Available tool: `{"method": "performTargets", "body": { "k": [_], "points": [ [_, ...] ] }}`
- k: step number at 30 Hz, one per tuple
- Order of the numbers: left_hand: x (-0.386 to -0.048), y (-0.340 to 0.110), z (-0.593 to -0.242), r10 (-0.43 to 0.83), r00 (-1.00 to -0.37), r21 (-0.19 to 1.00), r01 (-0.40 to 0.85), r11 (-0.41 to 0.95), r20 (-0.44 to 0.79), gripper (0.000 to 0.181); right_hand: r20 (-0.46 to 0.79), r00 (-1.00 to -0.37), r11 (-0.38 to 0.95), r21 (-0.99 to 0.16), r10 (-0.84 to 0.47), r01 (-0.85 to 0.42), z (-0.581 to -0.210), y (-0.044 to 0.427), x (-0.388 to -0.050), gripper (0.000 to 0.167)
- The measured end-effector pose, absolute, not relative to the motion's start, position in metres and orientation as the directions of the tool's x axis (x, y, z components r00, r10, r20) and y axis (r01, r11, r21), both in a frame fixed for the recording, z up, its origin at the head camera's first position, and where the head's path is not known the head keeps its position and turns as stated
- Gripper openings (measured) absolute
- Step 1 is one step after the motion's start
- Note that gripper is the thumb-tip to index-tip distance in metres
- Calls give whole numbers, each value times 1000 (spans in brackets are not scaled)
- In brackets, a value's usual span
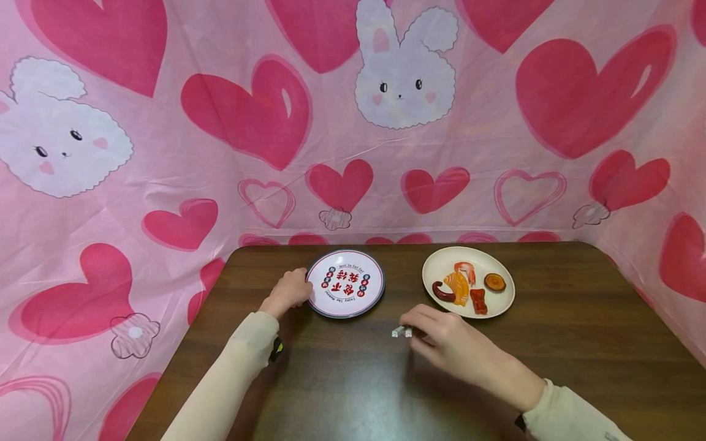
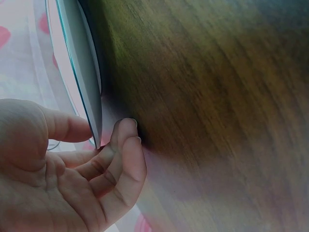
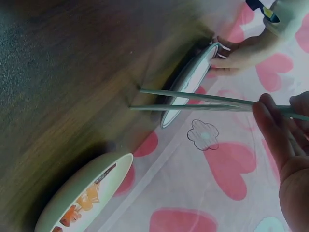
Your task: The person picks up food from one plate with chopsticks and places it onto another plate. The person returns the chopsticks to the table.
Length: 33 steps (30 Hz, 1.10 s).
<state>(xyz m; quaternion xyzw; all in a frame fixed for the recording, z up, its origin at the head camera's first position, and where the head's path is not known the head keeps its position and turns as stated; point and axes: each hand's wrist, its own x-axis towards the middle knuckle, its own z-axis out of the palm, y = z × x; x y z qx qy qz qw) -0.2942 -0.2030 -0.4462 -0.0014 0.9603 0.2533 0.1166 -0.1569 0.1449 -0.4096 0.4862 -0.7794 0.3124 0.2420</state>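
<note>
My left hand (image 1: 292,289) is at the left edge of a round white plate (image 1: 344,269) with a dark rim and red and black lettering. In the left wrist view the thumb lies on the upper side of the plate's rim (image 2: 77,77) and curled fingers are at its underside, pinching it. My right hand (image 1: 441,337) holds a pair of chopsticks (image 3: 203,99), whose tips stand slightly apart with nothing between them. They point over the tabletop, in front of the right-hand oval cream plate (image 1: 441,257).
On the cream plate lie several food pieces: a shrimp (image 1: 465,269), an orange salmon-like slice (image 1: 456,286), a dark red curled tentacle (image 1: 443,293), a red-brown piece (image 1: 478,301) and a round brown slice (image 1: 494,282). A pink heart-and-rabbit cloth (image 1: 331,141) hangs behind the brown wooden table (image 1: 342,380).
</note>
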Motion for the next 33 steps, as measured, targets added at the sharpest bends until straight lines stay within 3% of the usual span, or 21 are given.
{"method": "performTargets", "body": {
  "k": [2,7,16,27,33],
  "points": [
    [-295,-203,-447,58,-973,485,-60,872,-223,42,670,-441,362,-266,-597,-893,-408,147,-156,7],
    [-296,-203,-447,59,-973,483,-58,874,-224,43,658,-478,424,-256,-582,-869,-403,151,-156,32],
    [-298,-204,-448,52,-970,474,-70,878,-239,43,614,-559,478,-313,-557,-821,-397,157,-156,34],
    [-298,-205,-447,58,-969,476,-65,877,-241,45,587,-626,489,-400,-513,-775,-392,162,-158,32],
    [-298,-205,-447,63,-970,475,-57,878,-233,47,582,-643,515,-399,-497,-759,-391,164,-160,19]
  ]
}}
